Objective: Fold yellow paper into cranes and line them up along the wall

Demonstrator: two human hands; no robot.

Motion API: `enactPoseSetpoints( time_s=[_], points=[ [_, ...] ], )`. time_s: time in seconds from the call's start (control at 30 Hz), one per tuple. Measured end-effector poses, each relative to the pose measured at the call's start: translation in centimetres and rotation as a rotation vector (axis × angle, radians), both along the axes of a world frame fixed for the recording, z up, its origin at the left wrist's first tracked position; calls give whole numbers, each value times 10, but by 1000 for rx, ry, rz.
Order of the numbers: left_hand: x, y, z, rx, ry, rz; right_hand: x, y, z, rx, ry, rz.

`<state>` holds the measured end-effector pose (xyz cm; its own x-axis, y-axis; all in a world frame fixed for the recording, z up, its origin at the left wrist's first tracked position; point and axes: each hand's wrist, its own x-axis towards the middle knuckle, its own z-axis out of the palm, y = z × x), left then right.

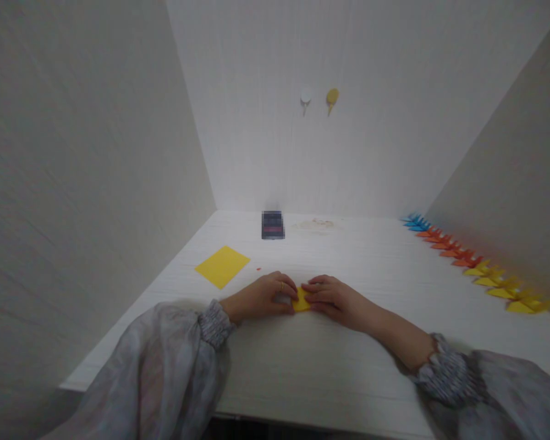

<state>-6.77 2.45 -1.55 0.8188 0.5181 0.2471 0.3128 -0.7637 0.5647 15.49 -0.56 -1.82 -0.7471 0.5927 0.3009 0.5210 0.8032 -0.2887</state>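
A small folded piece of yellow paper (301, 300) lies on the white table near its middle, between my two hands. My left hand (271, 296) has its fingers and thumb closed on the paper's left edge; a ring shows on one finger. From the other side, my right hand (333, 298) rests its fingers on the right edge, thumb at the near corner. The fingertips hide part of the folds. To the left lies a flat square of yellow paper (222, 267), apart from both hands.
Folded paper cranes (488, 281) in blue, orange and yellow line the right side of the table (362, 379). A dark blurred box-shaped item (272, 225) sits near the back wall. A white hook (305, 96) and a yellow hook (332, 96) hang on that wall. Side walls enclose the table.
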Motion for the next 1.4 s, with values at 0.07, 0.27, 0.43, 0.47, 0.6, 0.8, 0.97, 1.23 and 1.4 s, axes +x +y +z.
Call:
enactPoseSetpoints(
  time_s=[0.07, 0.27, 0.43, 0.47, 0.6, 0.8, 0.97, 1.23, 1.4],
  points=[
    [-1, 0, -1, -1, -8, -5, -1, 0, 1, -20, -1, -9],
    [-2, 1, -3, 7, -26, -15, -2, -2, 2, -56, 19, -45],
    [3, 0, -2, -18, -22, 57, -3, -3, 3, -65, 55, -63],
    [4, -1, -2, -29, -14, 101, -4, -4, 2, -59, 64, -81],
    [8, -3, -3, -49, 28, 233, -5, -6, 0, -25, 96, -170],
    [9, -5, -1, 8, 48, 226, -6, -8, 1, -5, 36, -121],
    [8, -9, 2, 71, 31, 138, -7, -7, -1, 41, 39, -109],
    [9, -12, 3, 104, -20, 133, -6, 2, -4, 179, 34, -13],
    [11, -12, 3, 107, 28, 21, -6, 1, 0, 94, 56, -13]
  ],
)
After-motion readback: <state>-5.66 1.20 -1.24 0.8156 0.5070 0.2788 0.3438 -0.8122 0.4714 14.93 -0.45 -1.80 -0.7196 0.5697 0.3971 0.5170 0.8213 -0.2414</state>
